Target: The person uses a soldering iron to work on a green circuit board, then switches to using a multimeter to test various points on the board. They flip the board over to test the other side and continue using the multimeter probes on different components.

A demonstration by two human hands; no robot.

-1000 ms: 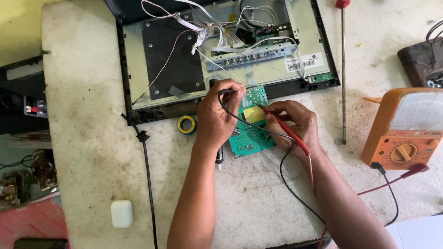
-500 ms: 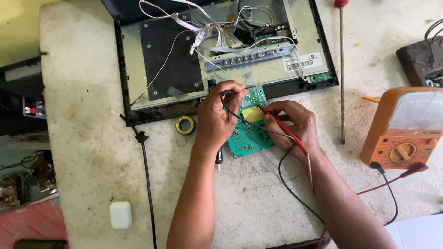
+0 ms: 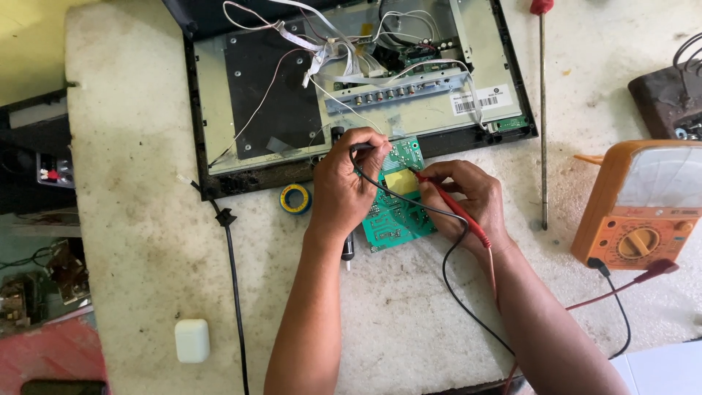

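A green circuit board with a yellow block part lies on the worktable, just in front of an opened flat-screen chassis. My left hand pinches a black test probe whose tip points at the board's top edge. My right hand grips a red test probe, its tip touching the board beside the yellow part. Black and red leads run from the probes toward an orange analog multimeter at the right.
A blue-and-yellow tape roll lies left of my left hand. A long red-handled screwdriver rests to the right of the chassis. A white small case and a black cable lie at the front left. Dark equipment sits far right.
Both hands stay on the board with their probes. The view has shifted slightly; the probe tips have hardly moved.
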